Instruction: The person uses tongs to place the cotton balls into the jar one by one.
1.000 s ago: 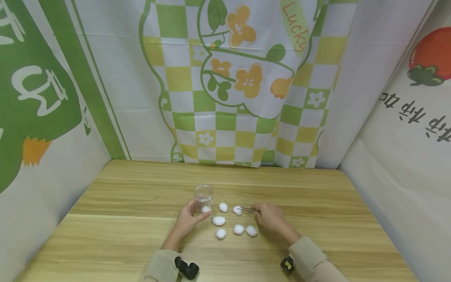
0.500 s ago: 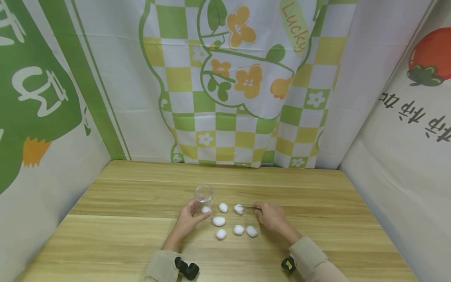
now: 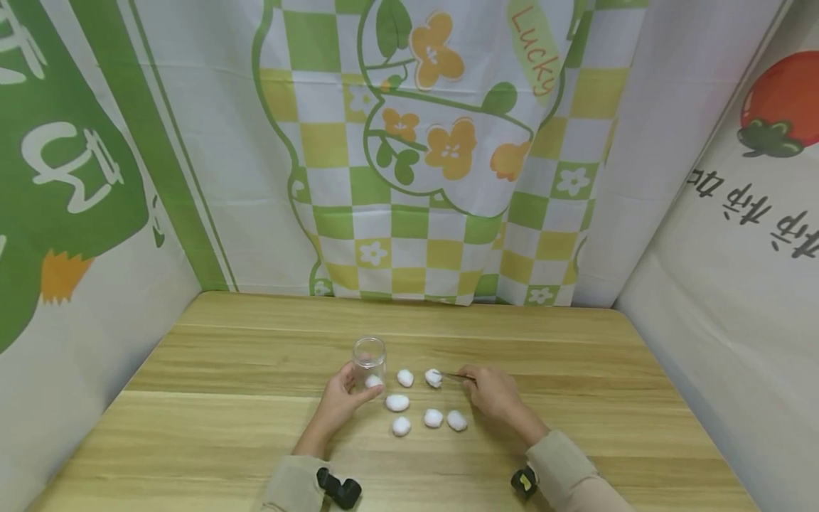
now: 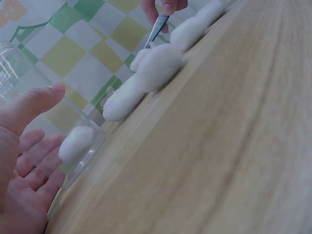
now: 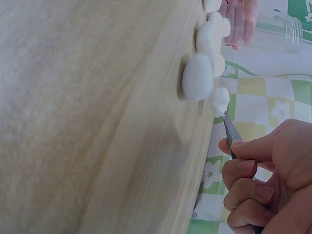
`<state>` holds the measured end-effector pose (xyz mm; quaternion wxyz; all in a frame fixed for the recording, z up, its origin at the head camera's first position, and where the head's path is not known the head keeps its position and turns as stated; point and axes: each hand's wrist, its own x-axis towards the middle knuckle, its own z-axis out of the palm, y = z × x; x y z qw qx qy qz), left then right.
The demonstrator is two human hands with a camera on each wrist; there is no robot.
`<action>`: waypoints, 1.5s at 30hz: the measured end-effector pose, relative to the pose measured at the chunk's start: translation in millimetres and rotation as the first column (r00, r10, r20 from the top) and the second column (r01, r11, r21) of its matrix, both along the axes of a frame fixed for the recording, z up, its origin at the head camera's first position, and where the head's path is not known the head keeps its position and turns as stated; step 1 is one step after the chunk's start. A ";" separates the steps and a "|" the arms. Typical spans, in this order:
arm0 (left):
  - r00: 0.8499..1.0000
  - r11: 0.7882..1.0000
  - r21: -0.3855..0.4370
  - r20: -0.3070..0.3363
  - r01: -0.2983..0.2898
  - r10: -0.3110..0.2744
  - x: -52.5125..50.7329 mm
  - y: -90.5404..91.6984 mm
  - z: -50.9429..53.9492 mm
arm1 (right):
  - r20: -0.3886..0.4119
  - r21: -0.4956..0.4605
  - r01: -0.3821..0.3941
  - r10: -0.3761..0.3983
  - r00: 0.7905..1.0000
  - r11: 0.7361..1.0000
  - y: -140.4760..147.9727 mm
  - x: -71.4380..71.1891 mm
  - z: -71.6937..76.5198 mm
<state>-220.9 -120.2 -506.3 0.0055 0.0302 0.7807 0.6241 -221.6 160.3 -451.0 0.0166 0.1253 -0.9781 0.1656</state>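
A clear jar (image 3: 370,354) stands upright on the table, with one white cotton ball (image 4: 77,144) inside near its bottom. My left hand (image 3: 339,400) holds the jar from the left, thumb on the near side and fingers behind. My right hand (image 3: 494,392) pinches metal tweezers (image 5: 231,130), which point left. Their tips grip a cotton ball (image 3: 433,378) at the far right of the group; whether it is off the table I cannot tell. Between the hands lie several loose cotton balls, the nearest to the jar being one (image 3: 405,378) just right of it.
Under everything is a wood-grain table (image 3: 256,355). A patterned cloth (image 3: 409,242) hangs behind its far edge, with printed cloths at both sides. Two cotton balls, one (image 3: 433,418) and its neighbour (image 3: 457,421), lie in front of the right hand.
The tweezers have closed on the far-right cotton ball, which has shifted slightly away from me and changed shape. The left hand and jar stay put.
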 end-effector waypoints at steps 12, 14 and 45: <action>1.000 1.000 0.009 0.003 0.006 -0.006 0.8 0.2 1.2 | -0.017 -0.057 0.011 -0.012 1.000 0.998 0.5 -0.4 6.4; 1.000 1.000 0.009 0.002 0.005 -0.005 1.0 0.2 1.5 | -0.017 -0.065 0.011 -0.012 1.000 0.998 0.1 -0.4 7.8; 1.000 1.000 -0.004 -0.008 -0.005 0.005 -0.1 0.1 -0.4 | -0.150 -0.088 -0.049 0.035 0.988 0.995 -12.1 2.0 35.8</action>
